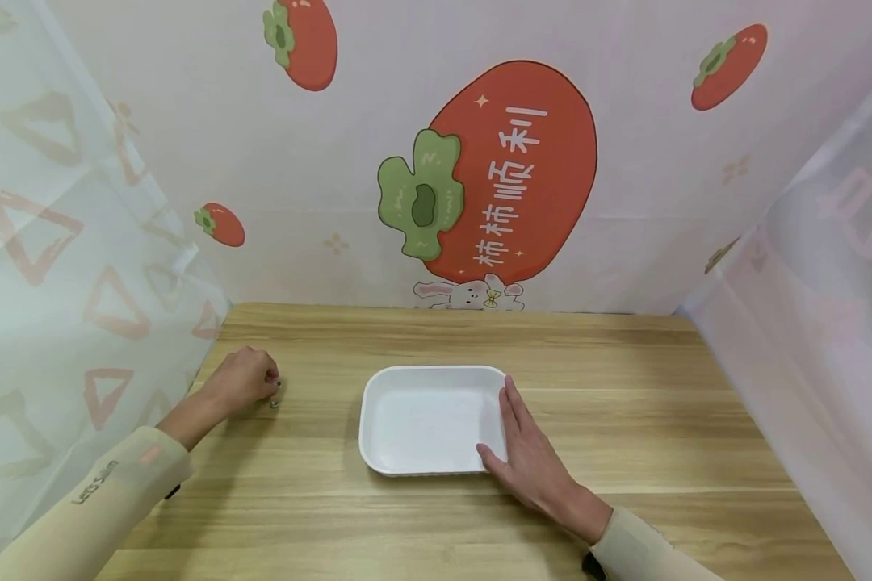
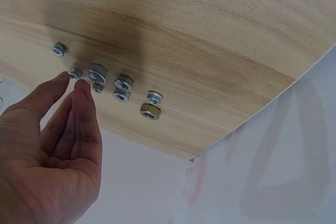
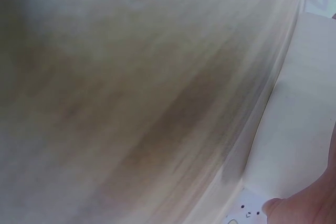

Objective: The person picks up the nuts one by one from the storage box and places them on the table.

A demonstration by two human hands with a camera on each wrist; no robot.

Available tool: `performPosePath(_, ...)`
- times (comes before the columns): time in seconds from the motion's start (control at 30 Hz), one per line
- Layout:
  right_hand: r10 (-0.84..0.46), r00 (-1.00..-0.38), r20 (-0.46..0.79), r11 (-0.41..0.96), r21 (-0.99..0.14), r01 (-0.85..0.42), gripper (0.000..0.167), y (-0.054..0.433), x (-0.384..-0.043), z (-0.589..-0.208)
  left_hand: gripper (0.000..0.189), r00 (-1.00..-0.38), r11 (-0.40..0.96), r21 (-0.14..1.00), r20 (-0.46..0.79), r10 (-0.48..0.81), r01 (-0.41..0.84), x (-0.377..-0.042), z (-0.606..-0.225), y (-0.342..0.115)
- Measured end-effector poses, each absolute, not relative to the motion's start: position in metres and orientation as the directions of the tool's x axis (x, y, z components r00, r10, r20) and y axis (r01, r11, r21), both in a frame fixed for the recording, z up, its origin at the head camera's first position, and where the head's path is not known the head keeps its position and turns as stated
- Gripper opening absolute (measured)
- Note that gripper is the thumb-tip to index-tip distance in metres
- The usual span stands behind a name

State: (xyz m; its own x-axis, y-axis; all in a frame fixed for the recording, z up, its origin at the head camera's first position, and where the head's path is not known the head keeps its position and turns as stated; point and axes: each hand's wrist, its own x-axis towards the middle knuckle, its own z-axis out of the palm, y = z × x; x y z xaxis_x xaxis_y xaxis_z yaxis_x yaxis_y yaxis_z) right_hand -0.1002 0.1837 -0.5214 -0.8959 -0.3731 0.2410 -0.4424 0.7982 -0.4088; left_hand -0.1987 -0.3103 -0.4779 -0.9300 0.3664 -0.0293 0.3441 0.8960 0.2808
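Observation:
At the table's left side, my left hand (image 1: 243, 381) has thumb and index fingertips pinched at a small metal nut (image 2: 75, 73), with the other fingers curled under. Around it in the left wrist view lie several more nuts: a large flanged nut (image 2: 96, 73) beside the fingertips, a brassy hex nut (image 2: 150, 111) and a small nut (image 2: 59, 49) off to the side. The head view shows few of them past the hand. My right hand (image 1: 534, 468) rests at the right side of a white rectangular tray (image 1: 429, 420), straight fingers along its rim and thumb over its near right corner. The tray holds nothing.
The wood-grain table (image 1: 625, 387) carries the tray near its middle. A printed cloth backdrop (image 1: 647, 202) rises along the far edge, and pale sheets (image 1: 51, 234) hang along both sides, the left one close to my left forearm.

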Motion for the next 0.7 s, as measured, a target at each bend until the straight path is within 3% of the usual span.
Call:
performPosePath(0.1, -0.369, -0.903, 0.22, 0.804, -0.411, -0.429, 0.097, 0.185, -0.1, -0.519, 0.031, -0.936, 0.897, 0.29, -0.011, 0.352, 0.334, -0.196, -0.477, -0.308)
performPosePath(0.3, -0.355, -0.915, 0.192, 0.817, -0.411, -0.404, 0.096, 0.189, -0.101, -0.515, 0.017, -0.95, 0.911, 0.277, 0.035, 0.309, 0.307, -0.187, -0.47, -0.296)
performPosePath(0.43, -0.348, -0.918, 0.193, 0.824, -0.403, -0.397, 0.093, 0.191, -0.101, -0.516, 0.031, -0.962, 0.921, 0.282, 0.031, 0.272, 0.269, -0.182, -0.465, -0.284)
performPosePath(0.7, -0.354, -0.905, 0.237, 0.827, -0.372, -0.421, 0.093, 0.194, -0.103, -0.511, 0.04, -0.959, 0.921, 0.269, 0.108, 0.263, 0.283, -0.172, -0.461, -0.27)
